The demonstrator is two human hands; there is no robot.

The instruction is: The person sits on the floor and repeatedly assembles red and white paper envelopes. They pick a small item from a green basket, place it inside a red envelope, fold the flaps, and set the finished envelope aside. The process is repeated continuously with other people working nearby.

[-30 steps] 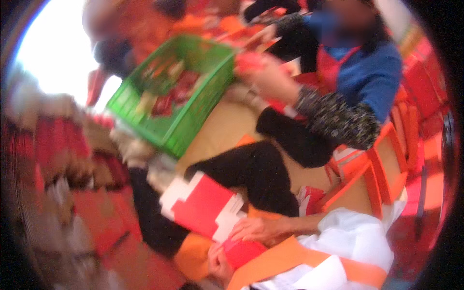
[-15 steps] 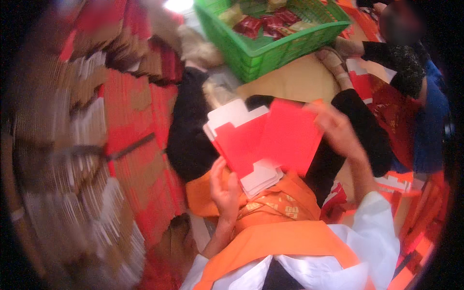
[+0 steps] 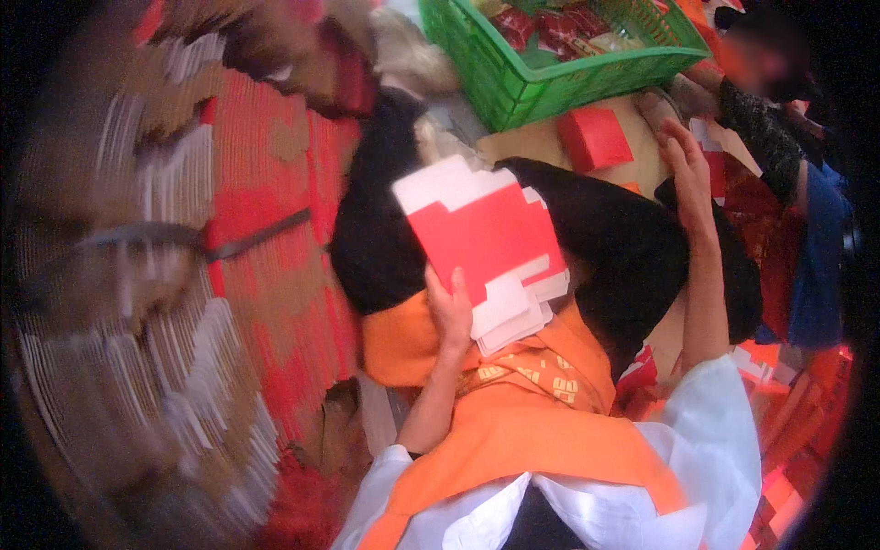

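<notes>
A stack of flat red-and-white carton blanks (image 3: 490,240) lies over my lap, with white flaps sticking out at both ends. My left hand (image 3: 451,307) grips its near left edge, the other fingers partly hidden by the cards. Away to the right, my right hand (image 3: 689,174) is raised with fingers stretched out and nothing in it. Just left of that hand, a folded red box (image 3: 596,139) rests on a tan cardboard surface (image 3: 532,145), below the green crate. It is apart from my fingers.
A green plastic crate (image 3: 587,81) holding red and pale packets (image 3: 559,29) stands ahead. Tall strapped bundles of flat cartons (image 3: 275,183) fill the left side. Another person's dark sleeve (image 3: 765,115) is at the far right. Red and orange cartons (image 3: 779,495) lie at lower right.
My right hand has let go of the red box and moved up and right. The box now lies on the cardboard by the crate. My left hand has closed on the stack's edge.
</notes>
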